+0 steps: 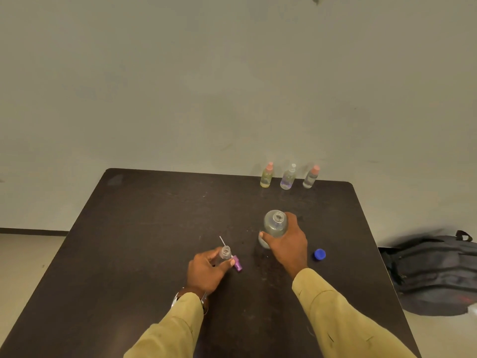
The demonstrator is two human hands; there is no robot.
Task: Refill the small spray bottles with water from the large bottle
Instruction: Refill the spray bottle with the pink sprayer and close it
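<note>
Head view, lower centre: the right hand [286, 244] is gripping the uncapped large bottle [275, 224] mid-body; the left hand [206, 270] is clamping the open small spray bottle [225, 255]. Both are probably light, slippery plastic; hold the bodies.

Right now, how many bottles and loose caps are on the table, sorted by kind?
Small spray bottles: 4, three capped at the far edge and one open in the left hand
Large bottle: 1, open, in the right hand
Loose caps: 2, a purple spray cap and a blue cap
Total: 7
</note>
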